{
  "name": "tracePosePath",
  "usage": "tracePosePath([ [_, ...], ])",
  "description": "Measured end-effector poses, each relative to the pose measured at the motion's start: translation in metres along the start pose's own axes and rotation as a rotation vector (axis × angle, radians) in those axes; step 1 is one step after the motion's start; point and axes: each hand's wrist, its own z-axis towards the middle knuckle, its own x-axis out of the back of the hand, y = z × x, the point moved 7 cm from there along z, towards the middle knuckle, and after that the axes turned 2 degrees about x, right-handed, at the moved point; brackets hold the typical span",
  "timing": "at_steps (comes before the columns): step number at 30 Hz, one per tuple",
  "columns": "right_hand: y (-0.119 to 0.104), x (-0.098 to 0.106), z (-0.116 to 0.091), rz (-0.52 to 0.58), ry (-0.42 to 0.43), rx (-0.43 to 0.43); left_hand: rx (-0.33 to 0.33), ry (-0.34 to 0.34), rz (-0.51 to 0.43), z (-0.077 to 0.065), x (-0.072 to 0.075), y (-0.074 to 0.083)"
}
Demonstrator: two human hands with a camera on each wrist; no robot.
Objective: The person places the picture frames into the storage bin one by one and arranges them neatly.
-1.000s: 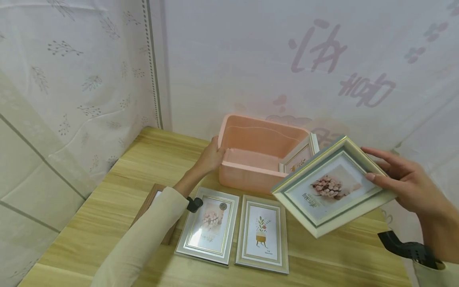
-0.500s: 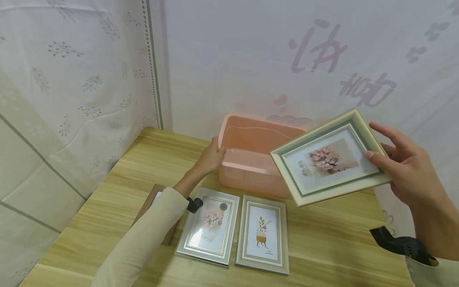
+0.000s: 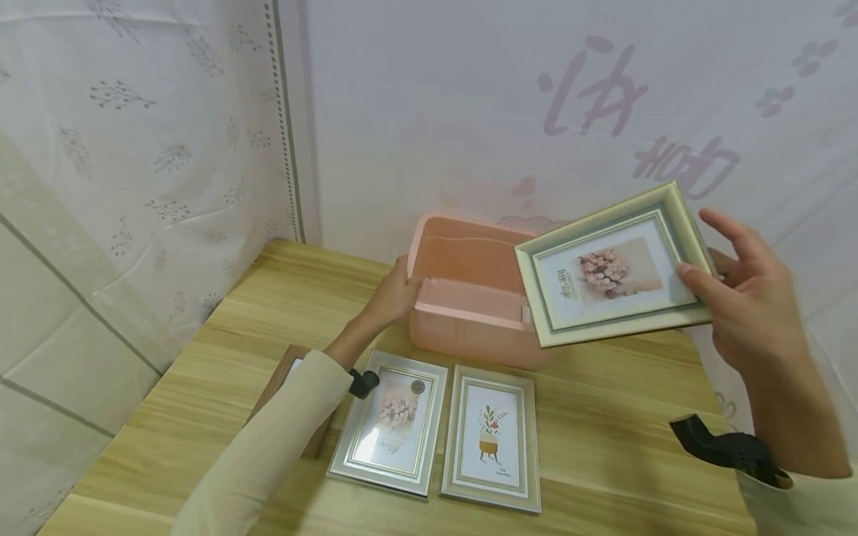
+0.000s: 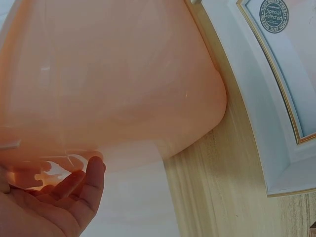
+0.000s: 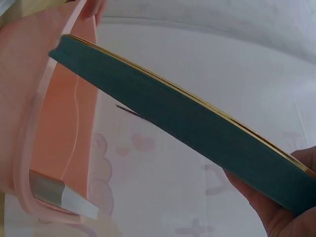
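My left hand (image 3: 394, 294) grips the left end of a pink plastic bin (image 3: 469, 333) at its rim. In the left wrist view, the fingers (image 4: 91, 190) curl at the cut-out handle. My right hand (image 3: 754, 298) pinches the right edge of a cream picture frame (image 3: 610, 274) with a pink flower print, thumb on the front. This frame is tilted in the air and overlaps the bin's right end in the head view. Its dark green side (image 5: 173, 113) faces the right wrist camera. Inside the bin stands another picture frame (image 5: 47, 190), mostly hidden by the held one.
On the wooden table (image 3: 617, 447) lie a silver picture frame (image 3: 342, 461) and a champagne one (image 3: 489, 500) side by side. A brown frame (image 3: 315, 441) is partly under my left forearm. Patterned curtains (image 3: 415, 112) hang right behind the table.
My right hand has lifted the cream picture frame up and turned it more level, with its lower corner moving from the table side toward the bin. The left hand has stayed on the bin.
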Motion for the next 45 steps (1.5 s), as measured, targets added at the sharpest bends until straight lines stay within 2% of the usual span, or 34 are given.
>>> tracePosePath([
  [5, -0.003, -0.012, 0.004, 0.057, 0.002, 0.01, 0.007, 0.0, -0.009, 0.0, 0.0, -0.001],
  [14, 0.0, -0.029, 0.011, -0.039, 0.035, -0.027, 0.004, 0.006, -0.008, 0.001, 0.0, -0.002],
  [22, 0.002, -0.042, 0.014, -0.216, 0.044, -0.075, -0.005, -0.01, -0.023, 0.0, -0.001, -0.001],
  [28, 0.006, -0.049, 0.017, -0.387, 0.044, -0.094, -0.004, 0.005, 0.006, 0.0, 0.0, -0.002],
  [45, 0.048, -0.075, 0.023, -0.393, -0.015, -0.108, 0.015, 0.005, 0.016, 0.001, 0.0, -0.002],
])
